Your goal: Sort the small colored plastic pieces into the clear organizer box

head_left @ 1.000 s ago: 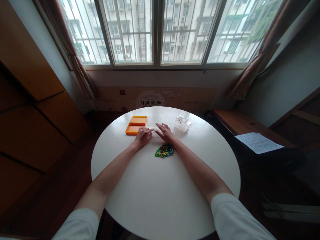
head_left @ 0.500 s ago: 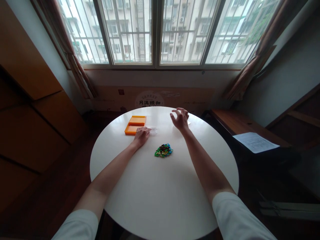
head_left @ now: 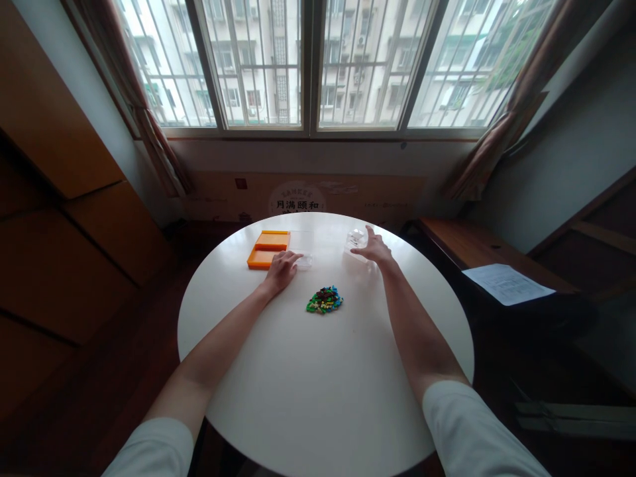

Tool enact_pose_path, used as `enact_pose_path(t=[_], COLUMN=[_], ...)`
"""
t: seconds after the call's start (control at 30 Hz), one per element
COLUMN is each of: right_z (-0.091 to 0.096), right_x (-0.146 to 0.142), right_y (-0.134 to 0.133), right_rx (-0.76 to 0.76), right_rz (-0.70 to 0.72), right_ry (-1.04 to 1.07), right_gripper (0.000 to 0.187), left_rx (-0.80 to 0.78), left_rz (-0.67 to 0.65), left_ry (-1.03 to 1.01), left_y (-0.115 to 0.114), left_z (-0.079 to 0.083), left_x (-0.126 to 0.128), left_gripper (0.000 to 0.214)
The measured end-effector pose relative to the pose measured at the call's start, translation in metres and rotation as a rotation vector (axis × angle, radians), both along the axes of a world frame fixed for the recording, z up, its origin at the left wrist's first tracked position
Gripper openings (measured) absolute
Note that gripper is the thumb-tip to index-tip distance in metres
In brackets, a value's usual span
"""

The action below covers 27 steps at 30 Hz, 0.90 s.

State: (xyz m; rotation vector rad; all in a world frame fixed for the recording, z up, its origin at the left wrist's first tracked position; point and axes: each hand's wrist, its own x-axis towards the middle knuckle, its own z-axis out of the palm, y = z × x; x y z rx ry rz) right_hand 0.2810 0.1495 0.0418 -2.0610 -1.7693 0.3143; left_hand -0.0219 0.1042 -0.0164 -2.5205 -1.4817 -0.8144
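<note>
My left hand (head_left: 282, 269) rests on the table beside an orange plastic box (head_left: 257, 259) with a lower tray and a raised back part. Its fingers lie loosely apart, the forefinger stretched over a small clear plastic container (head_left: 305, 261). Farther right, my right hand (head_left: 377, 251) has thumb and forefinger spread beside a crumpled clear plastic bag (head_left: 356, 240). Whether the fingertips touch the bag I cannot tell. Between my forearms lies a small pile of green, blue, brown and yellow little pieces (head_left: 324, 300).
A round white table (head_left: 318, 391) carries all of this. To its right, a printed paper sheet (head_left: 507, 283) lies over the edge of a wooden bench (head_left: 460, 248). A large cardboard box (head_left: 218, 192) stands behind the table, under the barred window (head_left: 311, 66).
My right hand has shifted right and slightly down, turning so the clear bag now shows at its left. My left hand has hardly moved.
</note>
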Motion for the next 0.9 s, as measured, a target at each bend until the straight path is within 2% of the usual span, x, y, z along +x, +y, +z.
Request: enact_pose_path(t=[0.2,0.4,0.53,0.63,0.8,0.9], right_z=[-0.013,-0.022,-0.026,-0.026,-0.02,-0.017], right_x=[0.004,0.006,0.005,0.003,-0.005,-0.01], right_y=[0.001,0.001,0.0,0.001,0.003,0.003], right_rx=[0.058,0.072,0.097,0.1,0.069,0.029], right_rz=[-0.006,0.03,0.054,0.159,0.454,0.538], right_ry=[0.011,0.058,0.092,0.126,0.195,0.217], right_gripper=[0.091,0.093,0.088,0.085,0.085,0.084], left_rx=[-0.012,-0.013,-0.027,-0.025,-0.026,-0.04], left_rz=[0.009,0.002,0.016,0.016,0.007,0.008], left_ry=[0.0,-0.005,-0.006,-0.014,-0.017,-0.015], left_y=[0.001,0.0,0.0,0.001,0.001,0.0], left_z=[-0.001,0.001,0.001,0.0,0.001,0.002], left_x=[0.0,0.0,0.001,0.001,0.0,0.0], left_gripper=[0.039,0.039,0.039,0.039,0.036,0.036])
